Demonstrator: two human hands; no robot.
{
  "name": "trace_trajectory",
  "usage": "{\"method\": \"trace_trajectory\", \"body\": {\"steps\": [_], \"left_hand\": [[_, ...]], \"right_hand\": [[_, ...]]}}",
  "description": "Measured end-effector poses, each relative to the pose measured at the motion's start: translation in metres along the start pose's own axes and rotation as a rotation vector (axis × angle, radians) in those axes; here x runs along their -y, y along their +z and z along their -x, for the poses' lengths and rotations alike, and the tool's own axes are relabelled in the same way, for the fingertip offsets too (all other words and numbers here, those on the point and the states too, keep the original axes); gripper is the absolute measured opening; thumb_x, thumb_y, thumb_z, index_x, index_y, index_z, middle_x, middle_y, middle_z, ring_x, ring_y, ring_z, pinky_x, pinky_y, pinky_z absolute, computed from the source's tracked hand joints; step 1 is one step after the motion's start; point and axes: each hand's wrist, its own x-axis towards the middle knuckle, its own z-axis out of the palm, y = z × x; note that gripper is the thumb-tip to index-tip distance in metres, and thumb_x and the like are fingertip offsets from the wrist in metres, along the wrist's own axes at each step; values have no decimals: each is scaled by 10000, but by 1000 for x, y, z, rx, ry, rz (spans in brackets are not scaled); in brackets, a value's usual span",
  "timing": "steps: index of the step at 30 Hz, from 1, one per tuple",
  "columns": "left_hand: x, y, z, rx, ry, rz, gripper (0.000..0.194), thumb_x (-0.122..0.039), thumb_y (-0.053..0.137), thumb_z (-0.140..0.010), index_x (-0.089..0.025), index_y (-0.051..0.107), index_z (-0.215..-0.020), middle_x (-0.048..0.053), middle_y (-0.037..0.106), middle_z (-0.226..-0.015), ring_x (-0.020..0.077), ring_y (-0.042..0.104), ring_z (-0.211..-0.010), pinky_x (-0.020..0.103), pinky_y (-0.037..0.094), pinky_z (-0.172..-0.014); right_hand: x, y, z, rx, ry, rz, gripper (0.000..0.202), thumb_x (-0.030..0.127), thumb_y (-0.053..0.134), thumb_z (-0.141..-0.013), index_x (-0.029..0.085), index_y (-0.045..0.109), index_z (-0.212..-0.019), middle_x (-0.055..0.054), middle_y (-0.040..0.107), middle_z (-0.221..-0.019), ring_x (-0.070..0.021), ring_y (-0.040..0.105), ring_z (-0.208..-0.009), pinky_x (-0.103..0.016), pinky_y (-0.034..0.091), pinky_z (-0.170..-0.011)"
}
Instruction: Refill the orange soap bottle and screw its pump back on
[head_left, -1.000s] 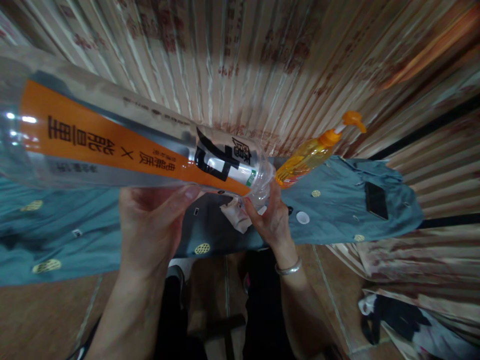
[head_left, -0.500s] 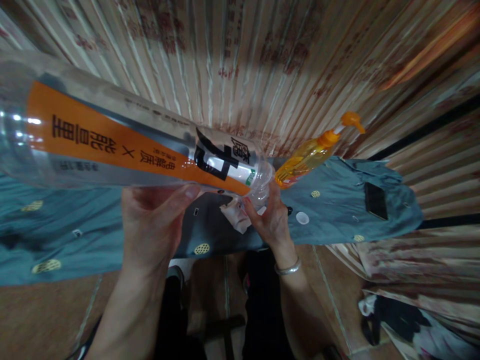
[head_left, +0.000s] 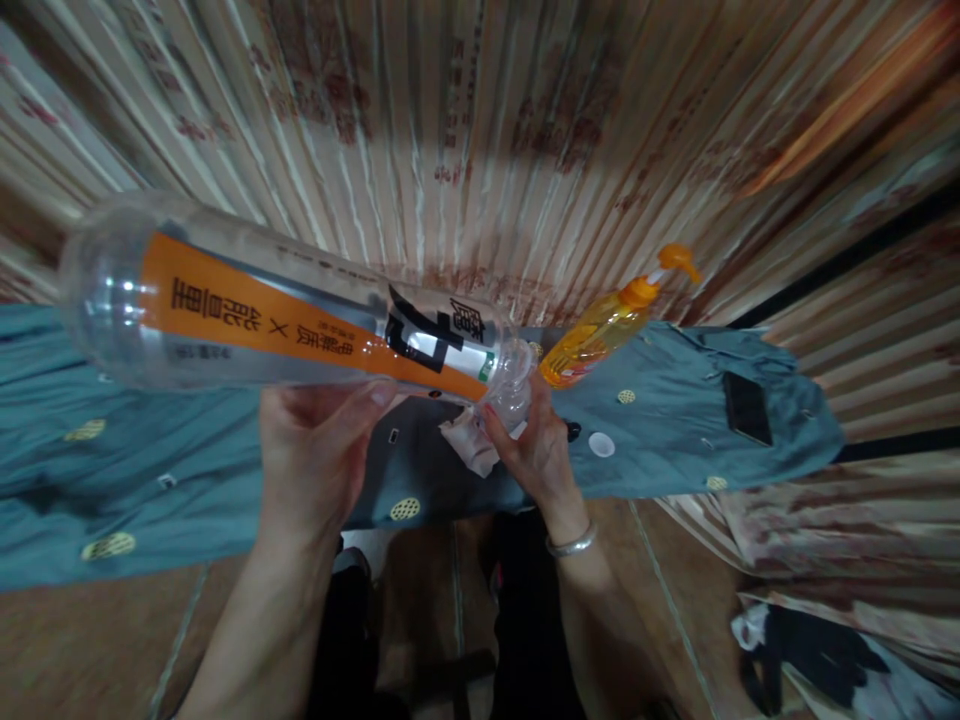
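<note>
A large clear plastic bottle (head_left: pixel 300 310) with an orange label lies almost level above the table, its neck to the right. My left hand (head_left: pixel 319 450) grips its body from below, thumb along the near side. At the neck end, my right hand (head_left: pixel 536 440) has its fingers closed around the bottle's neck; the mouth is partly hidden by them. A crumpled white tissue (head_left: pixel 471 440) shows just below the neck, beside my right thumb; I cannot tell whether it is touched. Behind my right hand stands a pump bottle (head_left: pixel 596 335) of yellow-orange liquid.
A blue-green cloth (head_left: pixel 180 520) with yellow dots covers the narrow table. On it are a round white cap (head_left: pixel 601 444), a small black object (head_left: pixel 573 431) and a phone (head_left: pixel 748 408). Pleated curtains (head_left: pixel 420 130) hang close behind. A bag (head_left: pixel 817 650) lies at lower right.
The large bottle appears smaller and its base has come fully into view, swung down and to the right. Both hands keep their grip. The view has shifted slightly.
</note>
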Motion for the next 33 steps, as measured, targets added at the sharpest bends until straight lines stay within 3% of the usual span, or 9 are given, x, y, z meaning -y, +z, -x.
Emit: {"method": "trace_trajectory", "body": {"steps": [8, 16, 21, 24, 28, 33], "left_hand": [[1, 1, -1, 5, -49, 48, 302, -225, 1057, -546, -163, 779, -646, 31, 814, -728, 175, 781, -614, 313, 749, -639], [1, -2, -5, 21, -54, 55, 510, -217, 1056, -539, -164, 550, -504, -13, 778, -673, 127, 751, -581, 262, 726, -621], [2, -2, -8, 8, -71, 37, 457, -218, 1049, -521, -164, 598, -569, 33, 814, -728, 171, 777, -621, 309, 735, -643], [3, 0, -12, 9, -60, 35, 410, -201, 1035, -503, -186, 698, -736, 14, 809, -715, 207, 788, -619, 339, 729, -620], [4, 2, -16, 27, -56, 43, 500, -185, 1032, -492, -211, 740, -897, -11, 789, -689, 226, 790, -616, 347, 717, -605], [7, -1, -18, 68, -56, 40, 435, -211, 1036, -524, -195, 681, -776, 4, 788, -718, 213, 797, -651, 360, 735, -659]], "right_hand": [[0, 2, 2, 8, 36, -16, 694, 494, 642, -1048, 113, 415, -1582, -245, 777, -1317, -358, 828, -1090, -538, 716, -889], [0, 2, 2, 10, 26, -24, 711, 497, 654, -1042, 154, 395, -1608, -221, 777, -1358, -346, 810, -1179, -529, 707, -947], [-1, 3, 3, -6, 6, -11, 699, 482, 642, -1062, 118, 396, -1605, -241, 776, -1353, -338, 816, -1169, -495, 713, -935], [-2, 2, 3, 4, 4, -4, 691, 475, 624, -1077, 128, 370, -1617, -240, 770, -1370, -333, 812, -1192, -486, 710, -950], [-1, -1, 1, 9, -1, -39, 687, 489, 637, -1063, 128, 392, -1594, -238, 773, -1352, -340, 821, -1160, -501, 711, -938], [1, -2, 1, 21, 9, -40, 697, 436, 677, -1046, 141, 388, -1608, -242, 752, -1380, -352, 809, -1188, -525, 696, -979]]}}
